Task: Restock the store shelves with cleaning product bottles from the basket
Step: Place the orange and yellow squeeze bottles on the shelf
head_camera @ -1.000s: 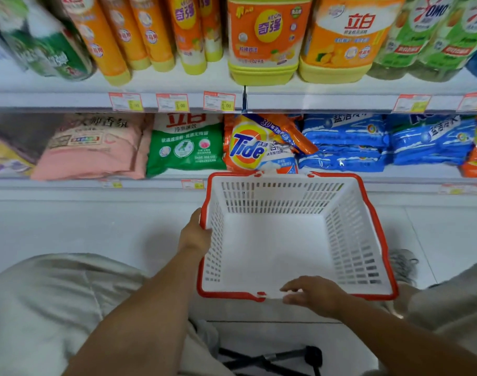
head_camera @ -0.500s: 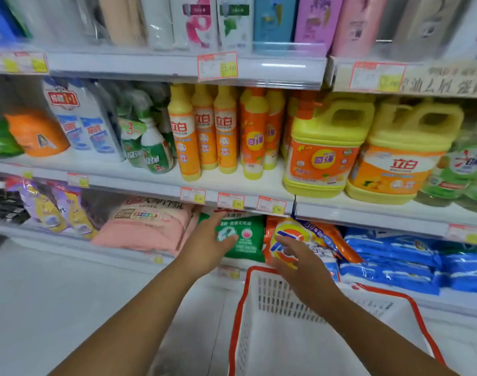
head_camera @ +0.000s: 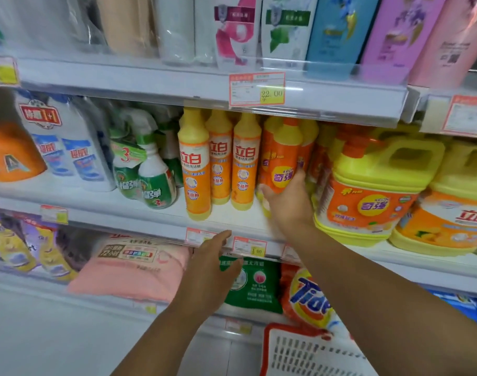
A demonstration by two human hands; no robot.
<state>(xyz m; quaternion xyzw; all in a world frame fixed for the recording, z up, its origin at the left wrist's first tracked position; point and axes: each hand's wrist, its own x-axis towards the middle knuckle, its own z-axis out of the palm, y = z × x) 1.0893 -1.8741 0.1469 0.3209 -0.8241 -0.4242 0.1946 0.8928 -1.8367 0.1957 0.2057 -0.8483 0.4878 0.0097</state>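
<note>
Reaching up from the basket (head_camera: pixel 299 351) since a moment ago, the right hand (head_camera: pixel 288 204) clamps its fingers round an orange bottle (head_camera: pixel 282 158) standing on the shelf (head_camera: pixel 150 213); the left hand (head_camera: pixel 213 270) hovers near the shelf edge, fingers straight and empty.

Basket (head_camera: pixel 299 348) mostly off-frame, btm edge; tags (head_camera: pixel 54 214) blurry

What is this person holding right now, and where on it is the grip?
The right hand grips an orange bottle on the middle shelf, round its lower body. The left hand is open and holds nothing.
</note>
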